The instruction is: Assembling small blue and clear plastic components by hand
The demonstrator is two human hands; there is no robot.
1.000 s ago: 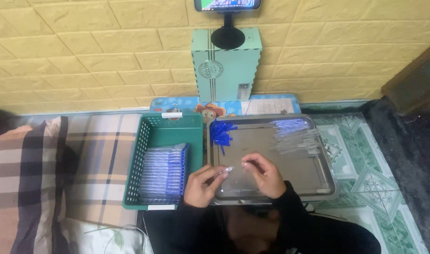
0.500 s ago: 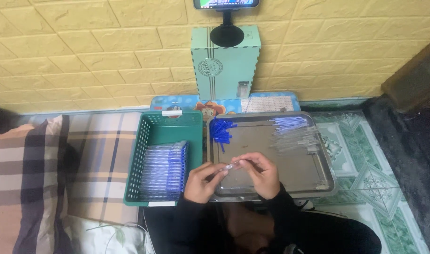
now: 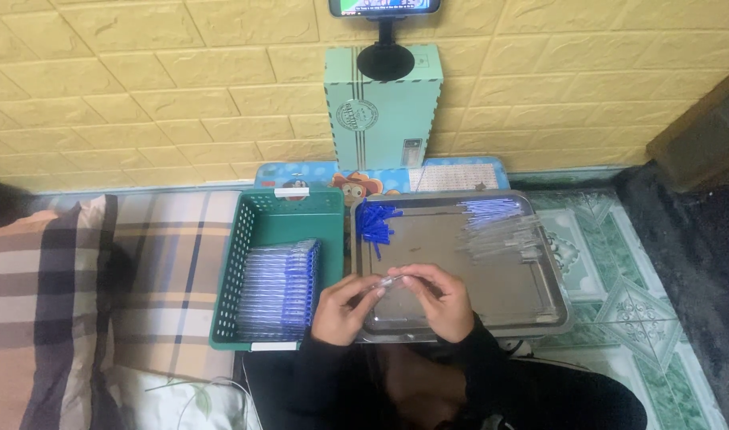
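Mid of steel tray [image 3: 540,306] bare, room for a hand to pass. Blue caps [image 3: 376,221] crowd back-left corner, clear tubes [image 3: 500,231] back-right. Green basket [image 3: 257,239] wall blocks left; teal box [image 3: 384,119] behind.

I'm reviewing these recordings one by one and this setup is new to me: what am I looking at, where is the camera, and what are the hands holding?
There is no machine: a person works with bare hands, filmed by a camera worn on the head, looking down. The left hand and right hand meet over the near edge of a metal tray and hold a thin clear pen tube between them. On the tray lie blue caps and a pile of clear tubes. To its left, a green basket holds stacked blue pens. Behind stand a teal box and a phone on a stand, against a yellow brick wall.
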